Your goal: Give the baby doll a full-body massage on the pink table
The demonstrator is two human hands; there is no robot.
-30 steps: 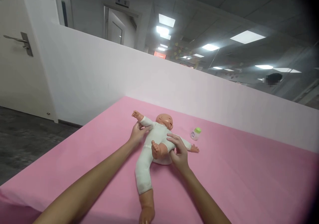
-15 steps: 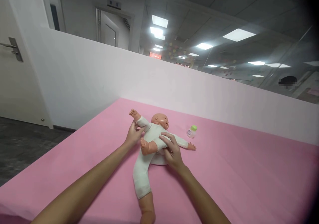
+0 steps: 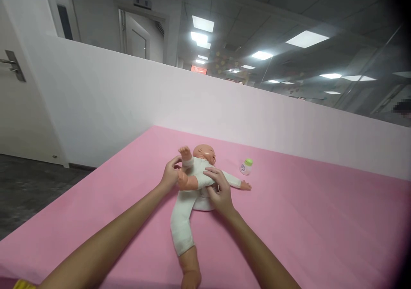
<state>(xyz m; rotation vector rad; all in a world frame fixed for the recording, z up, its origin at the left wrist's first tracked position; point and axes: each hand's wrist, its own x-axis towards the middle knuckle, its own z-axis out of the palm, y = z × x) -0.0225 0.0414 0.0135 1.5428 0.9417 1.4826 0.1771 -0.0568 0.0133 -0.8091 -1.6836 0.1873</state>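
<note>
I have the doll (image 3: 201, 165) on its back on the pink worktop (image 3: 298, 220), head towards twelve o'clock and face turned to about three. Both my hands are on it. My right hand (image 3: 221, 192), at about five o'clock from the doll's chest, has a narrow grip around the bent leg (image 3: 192, 183), fingers over the top and thumb below, so the leg lies folded across the belly with its foot towards nine. My left hand (image 3: 170, 174), at nine, seems to hold the raised arm (image 3: 188, 163) (the foot hides some of those fingers, so I can't swear to how tight that grip is).

As for how far along I am: the leg is folded over, the raised arm stands up, and foot and little hand are close together; whether they touch, I can't tell from here. I'd judge this to be mid-movement, with the letting-go not done. The straight leg (image 3: 182, 224), out towards seven, and the outstretched arm (image 3: 231, 179), between three and four, have neither hand on them. The green-capped bottle (image 3: 246, 167) stands at three, well apart from both hands.
</note>
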